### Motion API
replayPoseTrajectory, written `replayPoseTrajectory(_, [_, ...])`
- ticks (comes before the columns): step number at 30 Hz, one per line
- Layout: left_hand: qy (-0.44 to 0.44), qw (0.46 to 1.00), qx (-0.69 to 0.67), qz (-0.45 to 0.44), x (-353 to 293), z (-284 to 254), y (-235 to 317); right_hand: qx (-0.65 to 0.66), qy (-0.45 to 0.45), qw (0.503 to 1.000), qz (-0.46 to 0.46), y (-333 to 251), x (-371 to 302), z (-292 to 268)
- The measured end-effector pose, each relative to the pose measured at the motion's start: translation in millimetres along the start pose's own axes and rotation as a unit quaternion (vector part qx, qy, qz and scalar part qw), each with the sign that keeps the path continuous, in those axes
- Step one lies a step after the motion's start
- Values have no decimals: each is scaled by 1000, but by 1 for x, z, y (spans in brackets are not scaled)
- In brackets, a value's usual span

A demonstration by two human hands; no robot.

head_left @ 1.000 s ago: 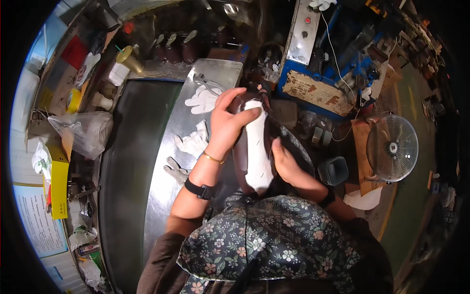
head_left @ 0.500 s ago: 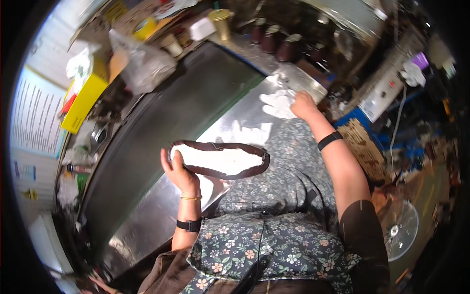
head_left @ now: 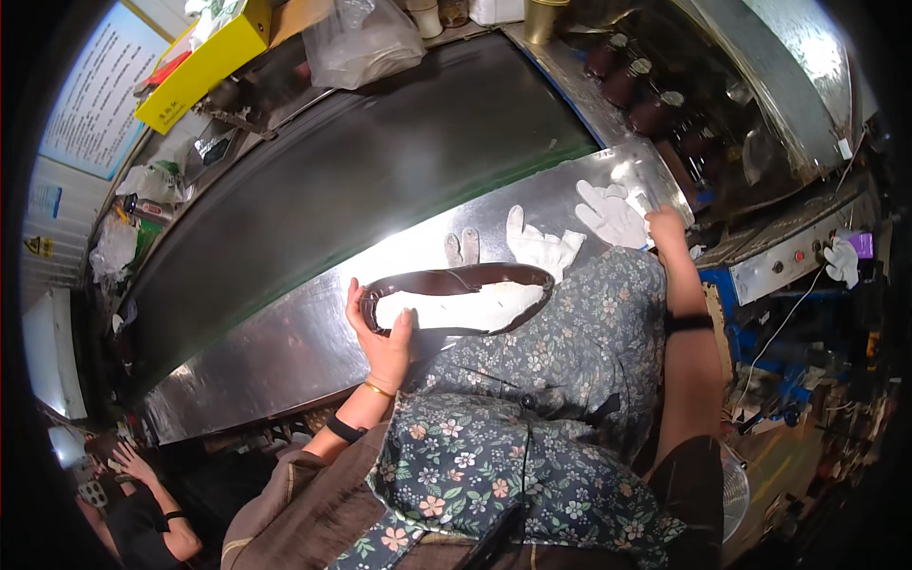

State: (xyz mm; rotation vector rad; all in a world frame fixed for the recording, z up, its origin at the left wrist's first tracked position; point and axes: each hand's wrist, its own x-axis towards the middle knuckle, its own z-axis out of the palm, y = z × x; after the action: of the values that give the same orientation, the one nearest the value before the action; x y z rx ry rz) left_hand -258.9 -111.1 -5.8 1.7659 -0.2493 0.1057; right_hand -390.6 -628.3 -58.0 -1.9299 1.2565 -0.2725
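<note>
My left hand [head_left: 380,337] grips the heel end of a brown shoe upper on a last [head_left: 427,283]. It is turned bottom up over my lap, its white insole [head_left: 465,306] facing me and my thumb pressed on it. To the right, my right hand [head_left: 667,228] is closed at the metal table [head_left: 247,366]. Its fingers are at a small pale item beside a white work glove [head_left: 608,214]; I cannot make out what they hold. A second white glove [head_left: 543,245] and a greyish glove [head_left: 463,247] lie between the hands.
Beyond the table runs a dark conveyor belt [head_left: 361,171]. Several dark shoes [head_left: 655,112] stand at the back right, near a control panel [head_left: 784,266]. A yellow box [head_left: 204,71] and plastic bag [head_left: 366,47] sit at the back left. Another person's hand [head_left: 133,463] shows lower left.
The view has turned, showing more of the table and gloves. My left hand still holds the shoe upper, its insole up. My right hand stays by the white glove.
</note>
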Motion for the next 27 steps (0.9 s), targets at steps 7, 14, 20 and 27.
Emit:
replayPoseTrajectory(7, [-127, 990, 58, 35, 9, -34, -16, 422, -67, 894, -136, -133, -206, -43])
replayPoseTrajectory(14, [-61, 998, 0, 18, 11, -14, -6, 109, -350, 930, 17, -105, -301, 52])
replayPoseTrajectory(20, [-52, 997, 19, 50, 5, -15, -10, 317, -163, 918, -171, -97, -305, 69])
replayPoseTrajectory(27, [-47, 998, 31, 41, 3, -17, -11, 88, -289, 943, -143, -127, -308, 52])
